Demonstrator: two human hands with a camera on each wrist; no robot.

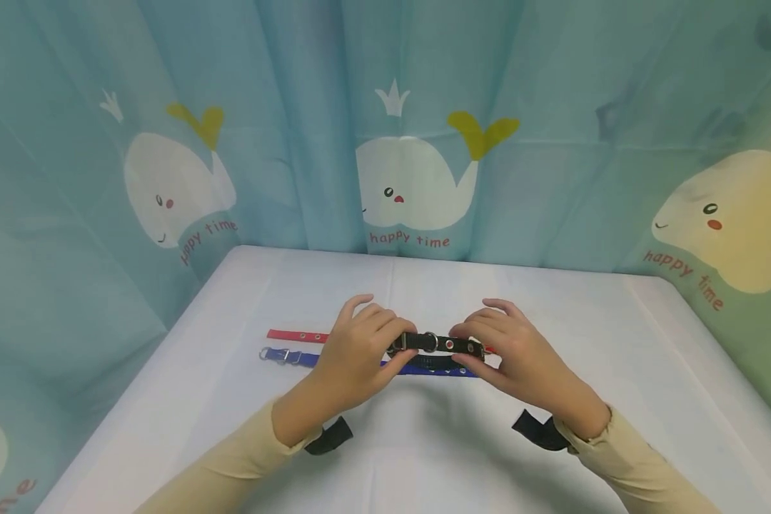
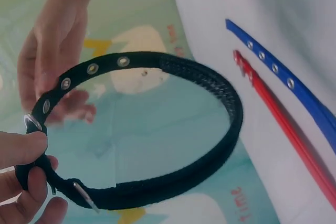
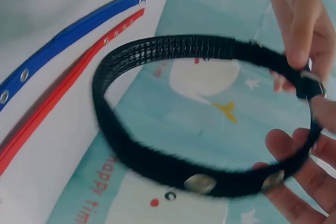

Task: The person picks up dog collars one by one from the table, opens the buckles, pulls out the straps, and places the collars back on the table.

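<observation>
A black collar (image 1: 440,343), bent into a loop, is held above the table between both hands. My left hand (image 1: 356,353) pinches it near a metal buckle, with the thumb below and fingers above. My right hand (image 1: 517,353) grips the other side between thumb and fingers, close to a red-centred eyelet. In the left wrist view, the black collar (image 2: 173,190) shows as a ring with metal eyelets and a D-ring. The right wrist view shows the padded mesh lining of the collar (image 3: 178,46). Fingers hide part of the strap at both ends.
Behind the hands, a red collar (image 1: 289,335) and a blue collar (image 1: 305,359) lie roughly parallel on the white table (image 1: 231,400). A light-blue curtain (image 1: 308,143) printed with whales surrounds the table's far side. Black straps (image 1: 330,437) hang at both wrists.
</observation>
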